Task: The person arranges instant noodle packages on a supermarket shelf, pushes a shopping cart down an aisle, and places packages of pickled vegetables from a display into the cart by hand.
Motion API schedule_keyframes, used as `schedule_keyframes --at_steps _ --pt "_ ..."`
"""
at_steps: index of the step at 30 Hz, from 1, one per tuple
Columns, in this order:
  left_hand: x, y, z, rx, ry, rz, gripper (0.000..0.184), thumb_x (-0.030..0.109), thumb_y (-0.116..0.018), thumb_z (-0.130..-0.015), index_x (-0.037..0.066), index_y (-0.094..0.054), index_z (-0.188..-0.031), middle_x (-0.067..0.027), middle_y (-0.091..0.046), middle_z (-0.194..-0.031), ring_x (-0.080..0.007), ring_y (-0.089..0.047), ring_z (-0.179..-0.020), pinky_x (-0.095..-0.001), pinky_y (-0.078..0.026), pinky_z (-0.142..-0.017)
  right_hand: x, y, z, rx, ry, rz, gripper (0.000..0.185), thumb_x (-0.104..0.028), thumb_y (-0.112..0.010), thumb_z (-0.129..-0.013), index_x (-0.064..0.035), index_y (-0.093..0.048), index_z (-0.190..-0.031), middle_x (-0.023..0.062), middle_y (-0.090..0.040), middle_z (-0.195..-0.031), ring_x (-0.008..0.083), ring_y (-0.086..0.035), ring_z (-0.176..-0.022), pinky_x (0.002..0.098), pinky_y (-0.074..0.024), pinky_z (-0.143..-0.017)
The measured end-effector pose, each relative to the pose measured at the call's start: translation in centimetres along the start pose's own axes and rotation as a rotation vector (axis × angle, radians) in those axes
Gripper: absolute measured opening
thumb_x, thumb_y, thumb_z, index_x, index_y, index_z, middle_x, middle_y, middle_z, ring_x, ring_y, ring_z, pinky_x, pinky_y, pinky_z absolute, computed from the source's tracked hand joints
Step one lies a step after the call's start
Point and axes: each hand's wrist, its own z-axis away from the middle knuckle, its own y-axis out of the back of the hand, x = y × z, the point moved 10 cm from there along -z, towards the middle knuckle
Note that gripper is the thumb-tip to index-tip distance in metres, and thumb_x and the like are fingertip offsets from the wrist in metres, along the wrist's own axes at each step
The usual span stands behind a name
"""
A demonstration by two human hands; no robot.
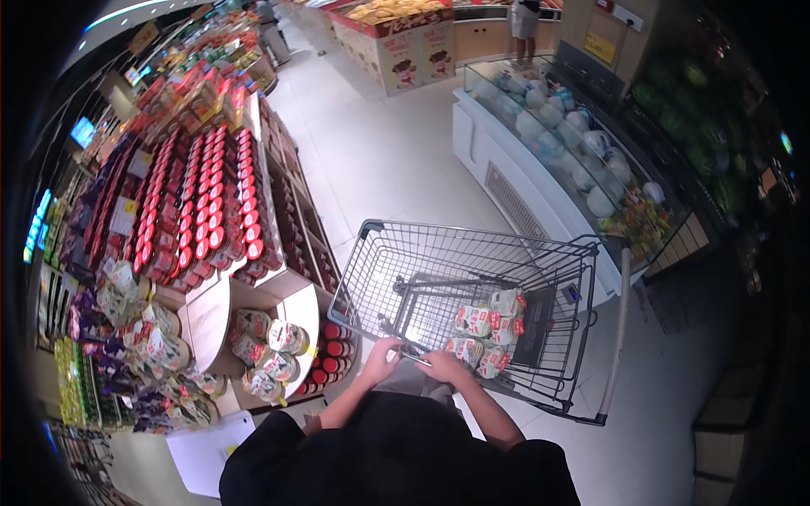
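Note:
My left hand (382,361) and my right hand (442,368) are close together in front of my body, beside the near side of the metal shopping cart (472,232). The fingers of both are closed around a thin, pale thing between them, too small to make out. Several white packs with red and green print (477,321) lie in the cart, toward its handle end. To the left of my hands, similar round packs (280,366) sit on a curved wooden shelf (301,316).
Rows of red-lidded jars (202,219) fill the display at left. A glass-sided chest (527,181) with round white-wrapped goods stands at right. A promotional box (413,59) is ahead, and a person (525,29) stands behind the chest. A white board (207,451) is at lower left.

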Motion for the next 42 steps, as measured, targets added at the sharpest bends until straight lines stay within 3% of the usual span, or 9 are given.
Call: schedule_keyframes --at_steps 4,9,20,23,32,36,38,40,42 --pt "-1.9 3.0 5.6 0.233 0.175 0.052 0.029 0.002 -0.063 -0.083 0.005 -0.064 -0.112 -0.0143 -0.066 -0.111 -0.0311 -0.062 -0.106 -0.0402 -0.049 -0.093 0.4 0.1 -0.3 0.059 -0.048 0.002 0.043 -0.046 -0.062 -0.089 -0.0087 -0.073 -0.106 0.0177 -0.072 -0.088 0.0371 -0.068 -0.089 0.0465 -0.054 -0.081" --pt "-7.6 2.2 12.3 0.093 0.392 0.249 0.029 0.011 -0.06 -0.091 0.005 -0.064 -0.119 -0.0132 -0.068 -0.114 -0.0264 -0.065 -0.103 -0.0359 -0.051 -0.092 -0.2 0.2 -0.9 0.083 -0.058 0.027 0.041 -0.042 -0.065 -0.086 -0.0068 -0.072 -0.105 0.0216 -0.071 -0.087 0.0383 -0.069 -0.086 0.0471 -0.0541 -0.08" --pt "-14.3 12.1 22.9 0.277 0.443 0.27 0.032 0.017 -0.06 -0.092 0.004 -0.062 -0.121 -0.013 -0.068 -0.106 -0.0232 -0.066 -0.086 -0.0351 -0.053 -0.081 -2.5 -0.6 -2.9 0.134 -0.04 0.358 0.043 -0.043 -0.066 -0.085 -0.0009 -0.07 -0.089 0.0234 -0.068 -0.078 0.0403 -0.069 -0.077 0.0489 -0.0542 -0.072" --pt "-19.5 15.2 28.8 0.381 0.592 0.363 0.034 0.017 -0.063 -0.09 0.005 -0.062 -0.122 -0.0097 -0.067 -0.103 -0.0182 -0.063 -0.081 -0.0323 -0.053 -0.077 -4.0 -0.9 -3.3 0.067 -0.097 0.639 0.039 -0.042 -0.06 -0.089 -0.0026 -0.066 -0.092 0.0253 -0.068 -0.077 0.0433 -0.068 -0.072 0.0519 -0.0542 -0.069" --pt "-29.0 22.3 39.0 0.539 0.717 0.445 0.034 0.012 -0.063 -0.089 0.005 -0.061 -0.122 -0.0119 -0.067 -0.098 -0.0151 -0.065 -0.073 -0.0311 -0.054 -0.071 -2.5 -2.2 -3.8 -0.061 -0.298 0.818 0.041 -0.042 -0.062 -0.089 -0.0018 -0.063 -0.099 0.0221 -0.069 -0.078 0.0403 -0.069 -0.077 0.0517 -0.0545 -0.072" --pt "-31.8 23.8 39.2 0.584 0.699 0.392 0.032 0.012 -0.064 -0.089 0.004 -0.06 -0.121 -0.0114 -0.067 -0.096 -0.0152 -0.065 -0.073 -0.0307 -0.054 -0.07 -1.8 -2.8 -3.8 -0.173 -0.493 0.839 0.053 -0.044 -0.066 -0.084 -0.0013 -0.061 -0.115 0.0261 -0.068 -0.101 0.0426 -0.066 -0.096 0.0512 -0.053 -0.083" --pt "-32.5 24.3 38.5 0.617 0.674 0.385 0.033 0.013 -0.065 -0.089 0.004 -0.061 -0.12 -0.0112 -0.067 -0.095 -0.0153 -0.065 -0.074 -0.0311 -0.054 -0.07 -7.5 -2.3 -5.7 0.227 -0.119 0.838 0.067 -0.041 -0.07 -0.081 0.0008 -0.052 -0.131 0.0279 -0.054 -0.13 0.0435 -0.053 -0.12 0.0516 -0.0423 -0.101" --pt "-32.1 24.7 36.8 0.603 0.711 0.404 0.032 0.015 -0.066 -0.089 0.004 -0.061 -0.12 -0.0112 -0.068 -0.094 -0.0152 -0.065 -0.076 -0.0311 -0.053 -0.07 -13.8 -3.0 -8.9 0.284 0.061 0.671 0.078 -0.036 -0.074 -0.078 0.0018 -0.043 -0.139 0.0256 -0.04 -0.143 0.0423 -0.04 -0.131 0.0515 -0.0302 -0.11" --pt "-33.0 23.8 35.2 0.584 0.773 0.475 0.033 0.016 -0.065 -0.09 0.004 -0.061 -0.121 -0.0107 -0.069 -0.096 -0.0163 -0.066 -0.079 -0.0312 -0.053 -0.072 -19.9 -4.1 -12.9 0.326 0.224 0.566 0.069 -0.029 -0.074 -0.079 0.0019 -0.047 -0.134 0.0246 -0.045 -0.138 0.0418 -0.043 -0.127 0.0517 -0.0312 -0.109"
